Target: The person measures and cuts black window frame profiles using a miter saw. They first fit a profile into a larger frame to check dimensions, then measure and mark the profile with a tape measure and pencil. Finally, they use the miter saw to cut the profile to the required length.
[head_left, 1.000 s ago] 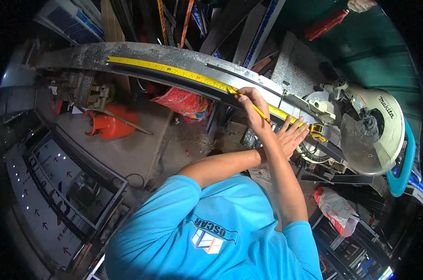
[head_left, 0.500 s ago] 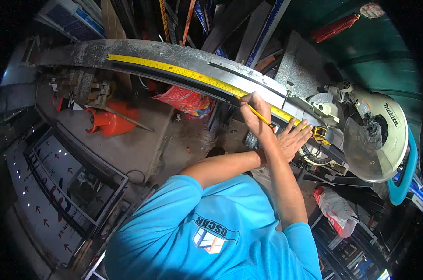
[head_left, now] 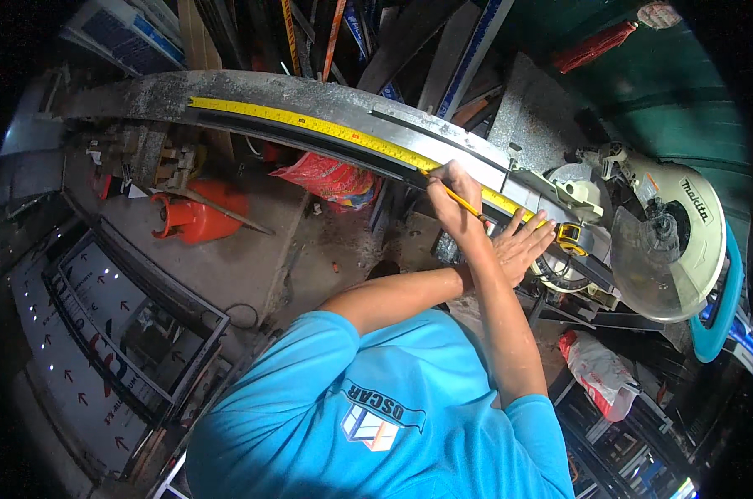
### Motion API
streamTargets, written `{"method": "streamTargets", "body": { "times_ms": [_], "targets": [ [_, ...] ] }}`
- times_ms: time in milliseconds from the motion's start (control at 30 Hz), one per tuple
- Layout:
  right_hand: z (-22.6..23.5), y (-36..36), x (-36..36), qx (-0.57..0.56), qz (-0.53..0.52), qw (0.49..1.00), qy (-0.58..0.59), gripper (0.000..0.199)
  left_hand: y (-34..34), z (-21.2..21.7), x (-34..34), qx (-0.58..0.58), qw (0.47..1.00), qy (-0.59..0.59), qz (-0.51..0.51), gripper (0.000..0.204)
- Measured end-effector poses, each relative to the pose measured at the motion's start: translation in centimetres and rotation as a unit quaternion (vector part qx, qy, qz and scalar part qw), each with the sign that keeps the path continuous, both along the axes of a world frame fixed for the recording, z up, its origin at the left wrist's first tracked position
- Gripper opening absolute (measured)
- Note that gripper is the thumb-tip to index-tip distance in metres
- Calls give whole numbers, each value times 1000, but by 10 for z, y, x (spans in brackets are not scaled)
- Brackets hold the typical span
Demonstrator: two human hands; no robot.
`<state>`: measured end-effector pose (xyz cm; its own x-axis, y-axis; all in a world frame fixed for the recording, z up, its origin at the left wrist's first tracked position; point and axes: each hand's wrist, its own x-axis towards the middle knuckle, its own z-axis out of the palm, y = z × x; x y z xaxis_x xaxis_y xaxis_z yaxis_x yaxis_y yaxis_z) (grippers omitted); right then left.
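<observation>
A yellow tape measure blade (head_left: 327, 128) lies stretched along a long dark metal bar (head_left: 260, 126) on the grey bench top. Its yellow and black case (head_left: 570, 236) rests at the right end, by a mitre saw. My forearms cross, the right one over the left. My left hand (head_left: 522, 248) lies flat with fingers spread across the bar and blade, fingertips close to the case. Between the fingers of my right hand (head_left: 455, 204) is a yellow pencil (head_left: 463, 204), its tip at the bar beside the blade's near edge.
The mitre saw (head_left: 671, 241), with a clear guard and blue handle, stands at the right. An orange gas cylinder (head_left: 206, 212) and a red bag (head_left: 335, 179) sit below the bench (head_left: 160, 93). Metal profiles (head_left: 476, 58) lean behind it. Framed panels (head_left: 127, 308) lie at the lower left.
</observation>
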<state>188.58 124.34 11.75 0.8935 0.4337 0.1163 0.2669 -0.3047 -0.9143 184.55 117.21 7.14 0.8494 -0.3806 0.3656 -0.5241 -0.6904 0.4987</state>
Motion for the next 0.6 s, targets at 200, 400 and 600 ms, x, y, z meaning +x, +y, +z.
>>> {"method": "streamTargets", "body": {
  "times_ms": [200,400,600],
  "targets": [
    [2,-1,1,-7,2,1000,-5,14,6,7,0,-18,999,25,-24,87],
    [2,-1,2,-2,-1,999,-34,11,8,12,0,-21,999,28,-31,87],
    [3,2,2,6,11,999,-45,10,9,9,2,-30,999,29,-25,85]
  ]
}}
